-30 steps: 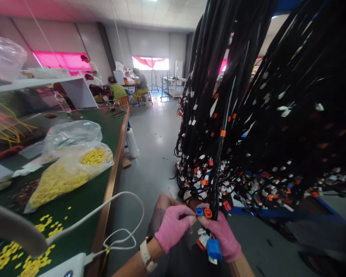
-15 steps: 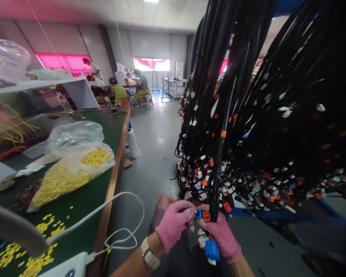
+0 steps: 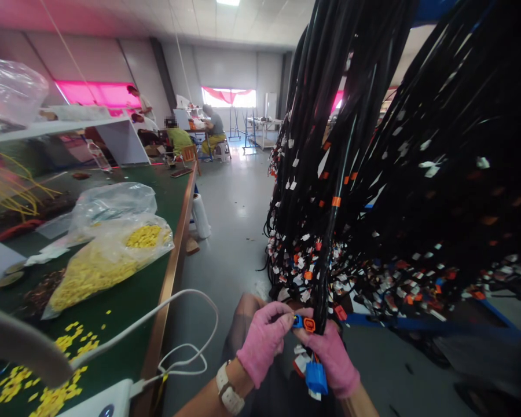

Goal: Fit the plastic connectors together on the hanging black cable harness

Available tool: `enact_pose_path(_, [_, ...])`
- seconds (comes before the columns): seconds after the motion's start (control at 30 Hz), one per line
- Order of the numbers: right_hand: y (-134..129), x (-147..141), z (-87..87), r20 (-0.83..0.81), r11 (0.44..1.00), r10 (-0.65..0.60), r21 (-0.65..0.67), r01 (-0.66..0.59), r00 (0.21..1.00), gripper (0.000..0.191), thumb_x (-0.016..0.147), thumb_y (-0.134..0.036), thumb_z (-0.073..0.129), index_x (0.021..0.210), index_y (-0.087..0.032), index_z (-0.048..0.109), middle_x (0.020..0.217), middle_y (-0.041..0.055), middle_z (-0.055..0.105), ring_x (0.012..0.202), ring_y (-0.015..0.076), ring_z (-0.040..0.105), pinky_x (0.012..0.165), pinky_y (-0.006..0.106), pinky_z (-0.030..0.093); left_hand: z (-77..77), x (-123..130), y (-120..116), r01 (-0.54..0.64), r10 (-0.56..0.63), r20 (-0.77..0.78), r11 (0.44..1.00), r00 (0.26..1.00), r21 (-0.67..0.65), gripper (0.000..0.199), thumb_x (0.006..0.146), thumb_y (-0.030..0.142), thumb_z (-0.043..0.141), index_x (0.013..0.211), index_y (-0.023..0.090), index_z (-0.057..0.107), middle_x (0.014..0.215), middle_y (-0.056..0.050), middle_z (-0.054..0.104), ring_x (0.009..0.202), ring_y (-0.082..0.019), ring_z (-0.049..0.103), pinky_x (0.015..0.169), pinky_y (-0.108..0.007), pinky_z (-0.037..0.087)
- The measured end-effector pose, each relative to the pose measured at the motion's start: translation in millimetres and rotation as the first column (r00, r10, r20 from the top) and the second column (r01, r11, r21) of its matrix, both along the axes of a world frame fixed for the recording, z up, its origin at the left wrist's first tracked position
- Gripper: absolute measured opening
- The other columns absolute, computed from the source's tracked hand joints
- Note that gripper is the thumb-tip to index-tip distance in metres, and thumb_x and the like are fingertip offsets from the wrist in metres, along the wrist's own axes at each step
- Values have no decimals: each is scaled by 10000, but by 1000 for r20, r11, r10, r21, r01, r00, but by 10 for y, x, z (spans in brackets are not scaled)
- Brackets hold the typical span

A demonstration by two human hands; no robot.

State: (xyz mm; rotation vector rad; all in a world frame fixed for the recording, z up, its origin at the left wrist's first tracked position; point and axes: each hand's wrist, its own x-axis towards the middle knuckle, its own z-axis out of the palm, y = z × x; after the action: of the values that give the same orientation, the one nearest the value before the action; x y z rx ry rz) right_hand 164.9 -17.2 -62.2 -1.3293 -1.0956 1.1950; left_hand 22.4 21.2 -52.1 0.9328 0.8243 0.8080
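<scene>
My left hand [image 3: 264, 341], in a pink glove, is closed with thumb and finger pinched at the open face of a small blue connector [image 3: 297, 321]. Whatever lies between those fingertips is too small to make out. An orange connector [image 3: 309, 324] sits right beside the blue one. My right hand [image 3: 330, 356], gloved the same way, is wrapped round the lower end of a black wire harness [image 3: 323, 295] and steadies the connectors. Below its fingers hangs a larger blue connector [image 3: 316, 377] among white tags. The right fingers are partly hidden behind the harness.
Many black harnesses [image 3: 356, 145] with tagged ends hang at the right above a blue frame [image 3: 382, 319]. At left, a green-topped table [image 3: 143, 289] bears a bag of yellow pieces [image 3: 99, 266], loose yellow pieces [image 3: 65, 347] and a white cable [image 3: 191, 292]. Several people sit or stand farther back.
The hands and connectors have shifted very slightly. The hanging blue connector has swung a little to the left. Both hands keep their hold.
</scene>
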Motion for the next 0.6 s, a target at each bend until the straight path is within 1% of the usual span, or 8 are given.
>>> enact_pose_path(0.1, [-2, -8, 12, -3, 1000, -11, -3, 11, 1000, 292, 670, -373, 731, 881, -181, 667, 755, 9, 646, 728, 203, 566, 706, 340, 448, 16, -5, 0, 2, -2, -1, 1000, 1000, -11, 468, 640, 571, 702, 760, 152, 532, 452, 103, 336, 329, -24, 249, 327, -168, 185])
enact_pose_path(0.17, [-8, -16, 25, -2, 1000, -19, -9, 19, 1000, 290, 667, -372, 734, 875, -182, 664, 753, 7, 645, 726, 202, 566, 700, 338, 450, 44, -12, 0, 10, -11, -28, 1000, 1000, -9, 463, 638, 567, 699, 759, 149, 542, 444, 101, 331, 328, -27, 246, 331, -175, 172])
enact_pose_path(0.3, [-16, -25, 29, 2, 1000, -24, -5, 24, 1000, 306, 655, -373, 743, 875, -177, 659, 757, 12, 651, 724, 204, 565, 690, 335, 450, 95, -20, -3, -13, 18, -96, 998, 995, 53, 413, 654, 516, 697, 737, 126, 593, 468, 71, 392, 372, -34, 290, 372, -185, 201])
enact_pose_path(0.4, [-13, -21, 3, 9, 1000, -27, -6, 27, 1000, 297, 667, -357, 734, 888, -177, 651, 769, 14, 653, 729, 202, 563, 695, 335, 447, 91, -13, -8, -31, 38, -119, 997, 992, 65, 378, 670, 483, 687, 740, 120, 607, 481, 65, 413, 384, -35, 307, 390, -189, 221])
enact_pose_path(0.5, [-7, -8, -23, 23, 1000, -18, -3, 18, 1000, 281, 681, -337, 721, 899, -177, 644, 786, 17, 653, 736, 200, 560, 708, 340, 448, 77, 1, -16, -46, 47, -109, 999, 993, 11, 369, 663, 477, 681, 759, 142, 559, 475, 87, 387, 349, -29, 270, 357, -187, 191])
enact_pose_path(0.6, [-1, 8, -36, 37, 1000, 8, 8, -8, 999, 248, 705, -325, 699, 895, -175, 643, 786, 19, 647, 733, 197, 553, 701, 336, 448, 93, 4, -26, -24, 22, -18, 988, 1000, -150, 435, 609, 466, 724, 838, 176, 496, 463, 120, 336, 347, -23, 203, 333, -171, 144])
